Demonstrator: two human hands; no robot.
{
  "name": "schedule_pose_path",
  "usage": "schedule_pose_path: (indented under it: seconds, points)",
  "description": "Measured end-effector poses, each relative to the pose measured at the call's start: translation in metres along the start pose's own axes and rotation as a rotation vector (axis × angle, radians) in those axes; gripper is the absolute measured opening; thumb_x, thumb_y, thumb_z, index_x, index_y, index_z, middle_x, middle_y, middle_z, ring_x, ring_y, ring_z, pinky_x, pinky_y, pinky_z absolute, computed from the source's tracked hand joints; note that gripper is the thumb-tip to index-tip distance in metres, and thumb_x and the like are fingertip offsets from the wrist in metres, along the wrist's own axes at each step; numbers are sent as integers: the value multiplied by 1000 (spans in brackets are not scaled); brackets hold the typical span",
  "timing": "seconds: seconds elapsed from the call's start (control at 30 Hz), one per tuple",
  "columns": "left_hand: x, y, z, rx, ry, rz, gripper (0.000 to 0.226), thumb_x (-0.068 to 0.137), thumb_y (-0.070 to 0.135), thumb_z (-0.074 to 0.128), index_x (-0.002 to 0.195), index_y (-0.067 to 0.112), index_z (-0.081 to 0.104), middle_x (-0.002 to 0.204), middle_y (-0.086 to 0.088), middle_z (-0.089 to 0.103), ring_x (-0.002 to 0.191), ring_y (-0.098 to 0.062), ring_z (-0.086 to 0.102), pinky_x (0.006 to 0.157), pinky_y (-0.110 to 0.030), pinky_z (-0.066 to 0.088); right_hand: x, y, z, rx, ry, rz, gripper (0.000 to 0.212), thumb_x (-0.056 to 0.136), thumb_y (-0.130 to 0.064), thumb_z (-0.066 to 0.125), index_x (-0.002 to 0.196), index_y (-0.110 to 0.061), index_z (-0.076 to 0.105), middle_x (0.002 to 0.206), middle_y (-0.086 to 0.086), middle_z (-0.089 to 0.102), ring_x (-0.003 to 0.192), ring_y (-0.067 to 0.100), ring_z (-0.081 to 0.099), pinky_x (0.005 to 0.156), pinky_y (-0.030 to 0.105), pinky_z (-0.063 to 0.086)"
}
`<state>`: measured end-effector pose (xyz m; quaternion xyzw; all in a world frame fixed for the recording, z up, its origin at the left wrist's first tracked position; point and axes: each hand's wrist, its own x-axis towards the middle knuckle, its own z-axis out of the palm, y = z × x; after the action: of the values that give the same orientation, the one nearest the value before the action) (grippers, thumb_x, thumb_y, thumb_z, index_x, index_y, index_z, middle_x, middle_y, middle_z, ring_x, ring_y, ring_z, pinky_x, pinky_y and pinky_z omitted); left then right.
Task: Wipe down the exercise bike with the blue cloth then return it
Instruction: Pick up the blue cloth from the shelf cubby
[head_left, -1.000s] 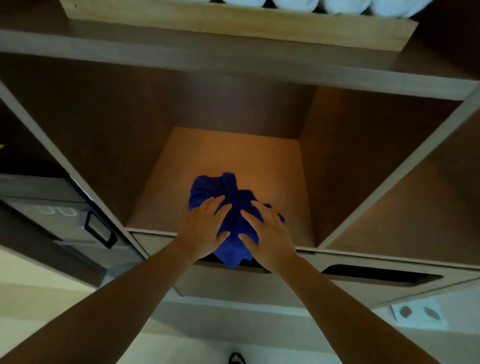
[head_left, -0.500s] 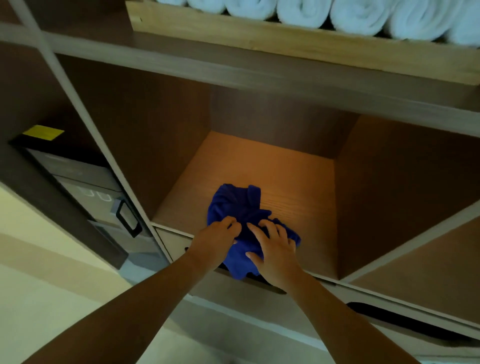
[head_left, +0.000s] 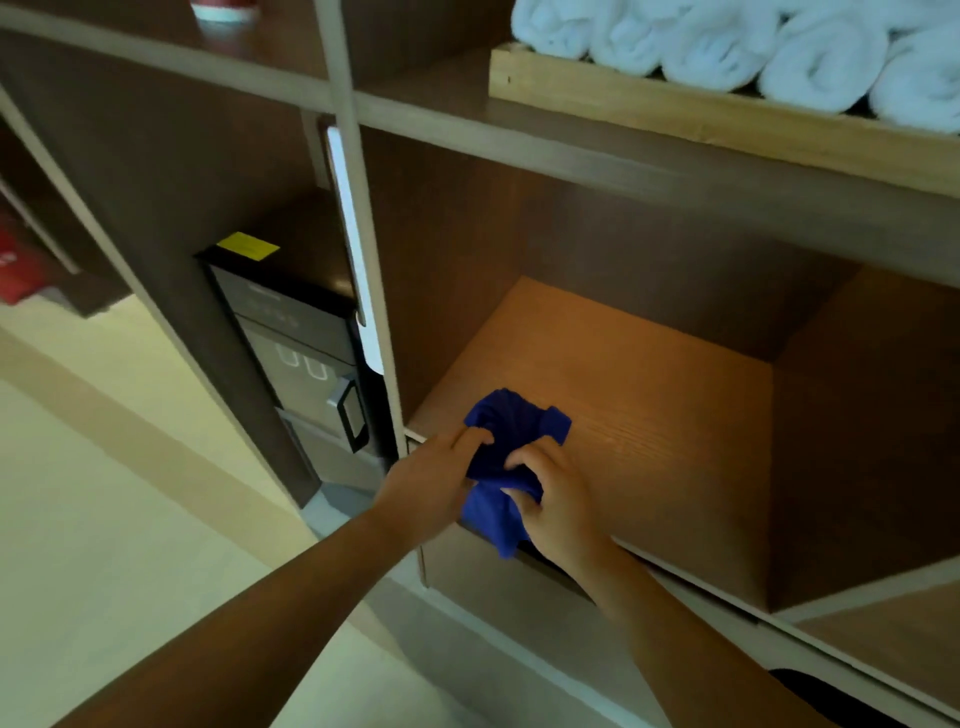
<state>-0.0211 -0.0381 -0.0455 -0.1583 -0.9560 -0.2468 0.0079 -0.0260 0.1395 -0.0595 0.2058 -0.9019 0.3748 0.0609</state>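
The blue cloth (head_left: 511, 431) lies bunched at the front edge of a lit wooden shelf compartment (head_left: 649, 395), with one corner hanging over the edge. My left hand (head_left: 434, 480) grips the cloth's left side with curled fingers. My right hand (head_left: 553, 499) has its fingers curled round the cloth's right side. The exercise bike is out of sight.
Rolled white towels (head_left: 727, 47) sit in a wooden tray (head_left: 675, 111) on the shelf above. A dark water dispenser (head_left: 296, 332) stands in the bay to the left. Pale floor (head_left: 104, 493) spreads at the lower left. Another compartment opens at the far right.
Both hands went from lying flat on the cloth to curling around it and gathering it up. My view has swung left and up, showing more towels and the dispenser.
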Motion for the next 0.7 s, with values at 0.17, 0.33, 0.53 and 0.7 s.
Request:
schedule_pose_path:
  seconds: [0.17,0.33,0.53,0.7]
  points:
    - [-32,-30,-34,1,35,-30,51,92,23,49,140,23,33,144,1,33,123,-17,41,98,-30,42,20,-42,21,72,24,-94,31,69,10,58,88,-14,61,94,-4,58,89,12,53,80,24,45]
    - [-78,-65,-76,-36,132,-135,36,88,19,52,124,17,48,127,-1,49,105,-17,51,86,-26,45,41,-101,58,135,-40,-194,34,65,14,57,87,-12,63,94,-1,58,94,11,55,82,18,44]
    - [-162,-125,-143,-24,231,-307,18,87,14,52,105,16,53,104,-2,57,87,-21,55,75,-32,46,68,-190,124,154,-269,-388,29,75,-1,66,99,-18,67,103,-3,62,100,12,56,90,23,46]
    - [-251,-176,-192,-16,391,-544,18,90,15,44,107,21,51,101,1,59,84,-22,57,76,-37,48,76,-278,203,286,-379,-484,34,79,-6,64,108,-24,63,108,-20,55,105,5,55,90,26,48]
